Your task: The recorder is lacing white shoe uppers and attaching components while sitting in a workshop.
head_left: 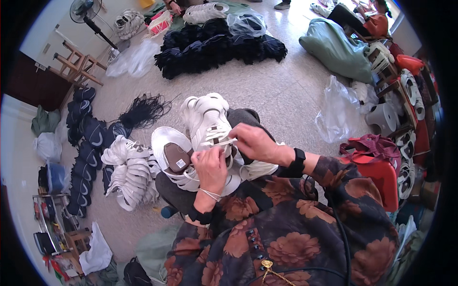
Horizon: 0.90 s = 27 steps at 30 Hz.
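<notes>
A pile of white shoe uppers [206, 117] lies across my lap, nested one in another. My right hand [255, 143] pinches a white shoelace [224, 142] that crosses the eyelet area of the nearest upper. Just left of it, my left hand [211, 167] is closed on the edge of that upper, its fingertips partly hidden. Beside my left fingers an upper with a brown lining [177, 158] faces up, a small white label inside it. A loop of white cord hangs round my left wrist.
Another stack of white uppers [130, 171] lies at my left, beside rows of dark uppers [88, 148] and a bundle of black laces [145, 110]. A large dark heap [214, 47] is ahead. On the right are a red stool [381, 178] and a clear plastic bag [338, 112]. People sit farther off.
</notes>
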Available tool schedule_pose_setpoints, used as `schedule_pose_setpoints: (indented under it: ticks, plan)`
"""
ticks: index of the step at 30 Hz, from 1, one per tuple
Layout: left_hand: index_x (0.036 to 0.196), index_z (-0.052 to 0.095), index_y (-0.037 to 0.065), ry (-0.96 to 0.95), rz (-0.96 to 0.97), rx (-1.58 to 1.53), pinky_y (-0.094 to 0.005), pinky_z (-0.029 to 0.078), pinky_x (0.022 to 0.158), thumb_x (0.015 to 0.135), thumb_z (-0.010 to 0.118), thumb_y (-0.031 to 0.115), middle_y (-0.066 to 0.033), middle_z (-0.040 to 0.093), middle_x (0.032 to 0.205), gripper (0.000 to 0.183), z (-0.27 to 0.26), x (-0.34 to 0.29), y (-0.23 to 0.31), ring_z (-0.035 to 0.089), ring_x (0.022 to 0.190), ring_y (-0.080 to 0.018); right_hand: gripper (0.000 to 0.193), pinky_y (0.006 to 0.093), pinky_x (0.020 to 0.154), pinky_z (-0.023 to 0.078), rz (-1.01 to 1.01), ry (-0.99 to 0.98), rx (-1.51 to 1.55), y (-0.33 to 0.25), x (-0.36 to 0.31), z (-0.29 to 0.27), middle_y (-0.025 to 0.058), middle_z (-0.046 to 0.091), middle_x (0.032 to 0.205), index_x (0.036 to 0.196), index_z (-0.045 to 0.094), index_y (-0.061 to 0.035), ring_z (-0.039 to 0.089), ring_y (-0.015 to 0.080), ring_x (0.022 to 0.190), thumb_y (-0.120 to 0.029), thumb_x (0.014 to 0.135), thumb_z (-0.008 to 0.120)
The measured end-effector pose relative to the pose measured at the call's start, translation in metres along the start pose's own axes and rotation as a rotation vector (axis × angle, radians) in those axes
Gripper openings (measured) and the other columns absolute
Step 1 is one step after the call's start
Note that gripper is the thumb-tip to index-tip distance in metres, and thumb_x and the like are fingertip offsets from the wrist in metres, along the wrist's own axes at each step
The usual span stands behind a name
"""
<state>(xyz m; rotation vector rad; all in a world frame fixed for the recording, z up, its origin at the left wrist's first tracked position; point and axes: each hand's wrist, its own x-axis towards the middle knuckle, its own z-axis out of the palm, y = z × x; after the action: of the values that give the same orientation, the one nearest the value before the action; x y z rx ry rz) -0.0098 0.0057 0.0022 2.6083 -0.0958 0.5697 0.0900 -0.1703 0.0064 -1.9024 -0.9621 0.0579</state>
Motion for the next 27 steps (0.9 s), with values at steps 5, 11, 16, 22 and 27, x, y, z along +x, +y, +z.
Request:
schedule_pose_setpoints:
  ticks: [5, 11, 16, 22, 27]
  plan:
    - [0.101, 0.058, 0.003, -0.051, -0.375, -0.569, -0.0350, 0.047, 0.068, 0.090, 0.062, 0.003, -0.0121, 0.065, 0.082, 0.012, -0.011, 0.001, 0.002, 0.061, 0.067, -0.0242, 0.036, 0.0429, 0.077, 0.054, -0.107, -0.198, 0.002, -0.005, 0.007, 0.024, 0.0181, 0.064, 0.104, 0.119, 0.056, -0.0018, 0.065, 0.0383, 0.093, -0.004, 0.083, 0.064]
    - [0.107, 0.058, 0.004, 0.010, -0.186, -0.271, -0.0436, 0.050, 0.066, 0.087, 0.062, 0.001, -0.0169, 0.062, 0.093, 0.021, -0.030, -0.012, -0.005, 0.064, 0.081, -0.0369, 0.039, 0.0454, 0.080, 0.054, -0.038, -0.307, -0.028, -0.014, 0.014, 0.022, 0.0197, 0.064, 0.110, 0.122, 0.055, -0.0033, 0.065, 0.0396, 0.096, -0.007, 0.085, 0.061]
    - [0.120, 0.063, 0.006, 0.125, 0.026, -0.080, -0.0436, 0.052, 0.063, 0.086, 0.060, -0.002, -0.0154, 0.062, 0.092, 0.035, -0.046, -0.029, -0.021, 0.064, 0.079, -0.0368, 0.039, 0.0443, 0.070, 0.055, -0.088, -0.186, -0.089, -0.025, 0.019, 0.016, 0.0193, 0.066, 0.098, 0.120, 0.058, -0.0053, 0.067, 0.0390, 0.083, -0.007, 0.082, 0.065]
    - [0.112, 0.064, -0.001, 0.165, -0.023, -0.152, -0.0412, 0.051, 0.069, 0.092, 0.055, -0.007, -0.0195, 0.062, 0.088, 0.022, -0.083, -0.032, -0.027, 0.063, 0.079, -0.0378, 0.022, 0.0478, 0.069, 0.053, -0.113, -0.164, -0.078, -0.026, 0.024, 0.019, 0.0186, 0.064, 0.094, 0.107, 0.057, -0.0031, 0.065, 0.0417, 0.083, -0.013, 0.088, 0.061]
    - [0.110, 0.063, -0.001, 0.187, -0.124, -0.081, -0.0438, 0.050, 0.070, 0.092, 0.053, -0.004, -0.0180, 0.059, 0.090, 0.020, -0.102, -0.034, -0.051, 0.061, 0.080, -0.0380, 0.015, 0.0486, 0.067, 0.052, -0.120, -0.124, -0.131, -0.025, 0.022, 0.021, 0.0187, 0.063, 0.091, 0.100, 0.057, -0.0023, 0.064, 0.0418, 0.081, -0.015, 0.092, 0.058]
